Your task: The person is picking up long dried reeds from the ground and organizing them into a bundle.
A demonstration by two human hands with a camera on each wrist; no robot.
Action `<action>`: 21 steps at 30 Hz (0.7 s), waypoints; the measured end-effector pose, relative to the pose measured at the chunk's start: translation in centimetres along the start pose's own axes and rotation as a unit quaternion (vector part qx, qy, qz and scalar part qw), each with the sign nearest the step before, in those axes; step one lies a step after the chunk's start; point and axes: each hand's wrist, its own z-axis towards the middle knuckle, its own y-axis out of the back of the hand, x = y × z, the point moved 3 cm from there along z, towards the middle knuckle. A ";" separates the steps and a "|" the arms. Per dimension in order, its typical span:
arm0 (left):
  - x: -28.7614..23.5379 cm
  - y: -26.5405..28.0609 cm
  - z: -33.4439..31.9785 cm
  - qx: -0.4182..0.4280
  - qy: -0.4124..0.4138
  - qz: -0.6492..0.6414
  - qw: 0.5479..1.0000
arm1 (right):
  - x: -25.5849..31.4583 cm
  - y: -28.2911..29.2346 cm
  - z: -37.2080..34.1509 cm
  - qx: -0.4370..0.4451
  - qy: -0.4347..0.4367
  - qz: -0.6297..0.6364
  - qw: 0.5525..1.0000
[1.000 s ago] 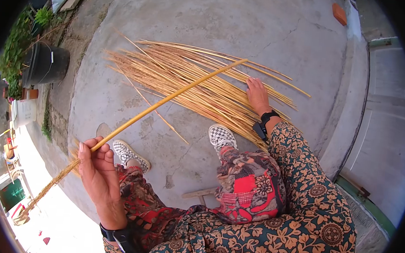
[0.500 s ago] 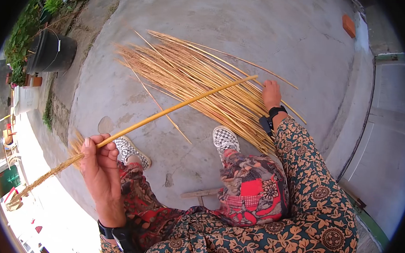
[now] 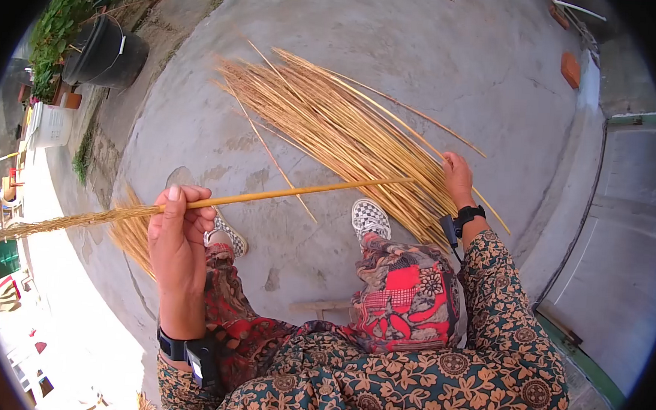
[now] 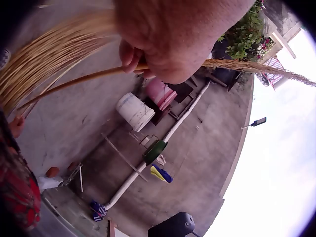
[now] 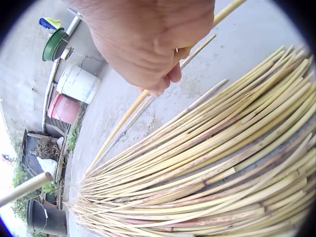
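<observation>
Landmark for all places: the main pile (image 3: 347, 138) of stalks on the concrete floor (image 3: 339, 18).

Progress, judged from the layout: one stalk is up off the floor, one is taken at the pile, and the bulk lies unlifted. The lifted stalk (image 3: 291, 191) is pinched between thumb and fingers of the left hand (image 3: 180, 230), left of the pile on the wearer's side; its bare end reaches across the pile's near edge in the head view, contact not certain. The right hand (image 3: 459, 177), at the pile's butt end, has its fingers curled on a second stalk (image 5: 229, 11) running along the pile's far edge. A smaller bunch (image 3: 132, 231) lies left of the pile, partly behind the left hand; whether it is finished or waiting cannot be told. Left to handle, probably: most of the pile, plus a loose stalk (image 3: 279, 166) slanting out from its near side.

Materials: stalks long, slender, dry-looking, straw yellow with reddish-brown patches. Lower lengths smooth and cane-like, joints visible in the right wrist view, butts uneven. Head ends fine, branched, feathery, massed into a brownish fringe. The pile fans loosely, no tie visible. The lifted stalk runs nearly straight, then ends in a narrow, rough tassel. Many stalks bow gently. Floor beneath: grey, hard, stained in patches. Right shoe (image 3: 371, 219), checked fabric, stands just beside the pile's near edge.
</observation>
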 end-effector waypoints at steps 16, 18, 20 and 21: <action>2.8 -5.2 1.2 0.094 0.104 -0.064 0.988 | 8.6 7.4 -4.8 0.136 0.006 0.326 0.936; 2.8 -5.8 1.5 0.108 0.109 -0.076 0.985 | 12.0 9.4 -4.9 0.130 0.065 0.309 0.940; 2.8 -5.7 2.2 0.122 0.111 -0.092 0.982 | 14.9 10.7 -4.8 0.123 0.124 0.280 0.944; 2.8 -5.7 2.5 0.130 0.109 -0.100 0.980 | 15.9 11.1 -4.7 0.121 0.154 0.265 0.944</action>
